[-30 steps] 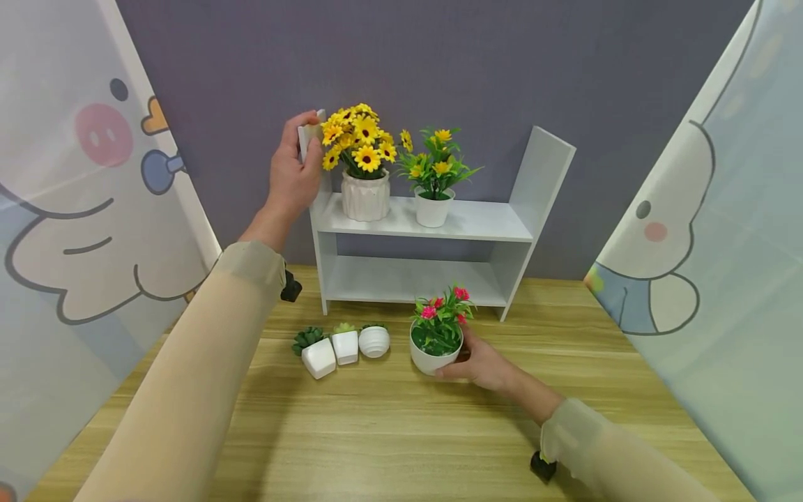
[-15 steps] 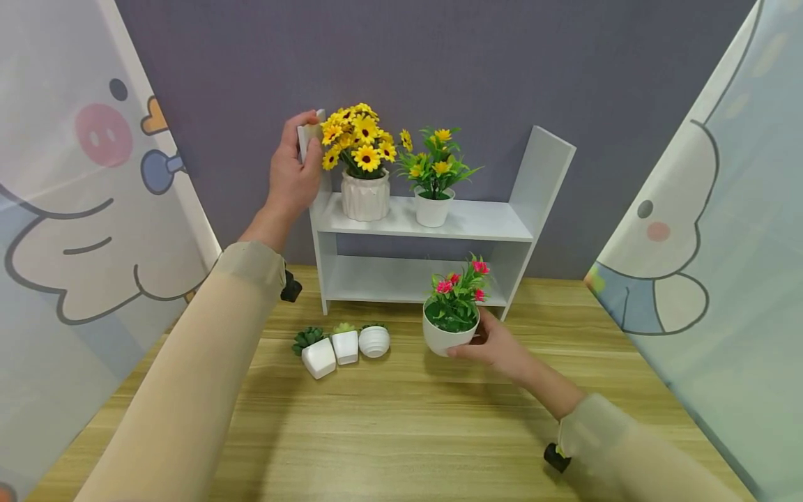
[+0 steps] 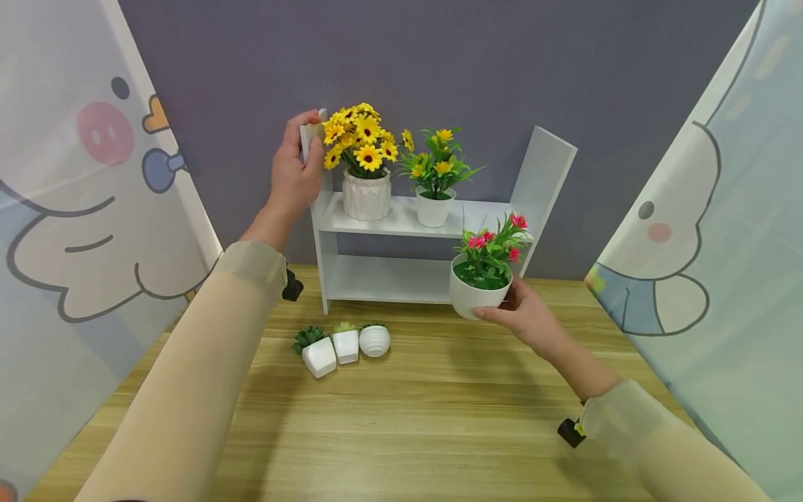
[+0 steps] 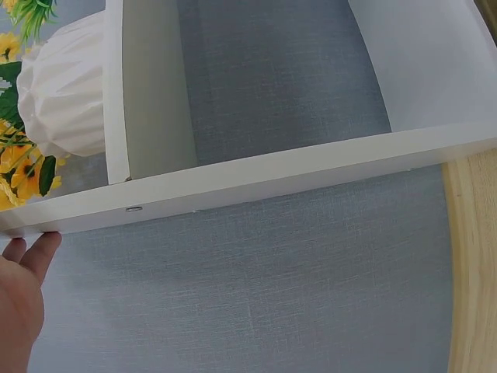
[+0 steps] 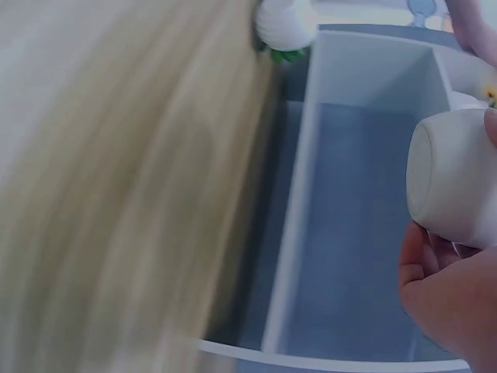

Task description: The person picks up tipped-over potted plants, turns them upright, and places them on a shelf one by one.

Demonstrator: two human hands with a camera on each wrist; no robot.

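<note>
wood table (image 3: 401,418); right hand (image 3: 530,319) clamped on one pink-flowered pot (image 3: 475,296), long axis near-upright, blooms (image 3: 478,242) up; left hand (image 3: 296,174) gripping one shelf (image 3: 541,174); leftward of pot-grip: two yellow-flowered pots (image 3: 433,209), three succulents (image 3: 319,358).

- The left hand (image 3: 297,171) is at the top of the left panel (image 3: 327,265) of the white two-tier shelf (image 3: 389,279).
- Just right of that hand, on the upper board (image 3: 404,217), stands the ribbed white pot of yellow daisies (image 3: 366,198); farther right, the small white pot of yellow flowers (image 3: 434,210).
- In the right hand (image 3: 533,321), before the shelf's right part and above the wood-grain tabletop (image 3: 401,432), is the round white pot of pink flowers (image 3: 479,296).
- Well left of that hand, on the tabletop before the shelf: three small white succulent pots (image 3: 346,347), side by side.
</note>
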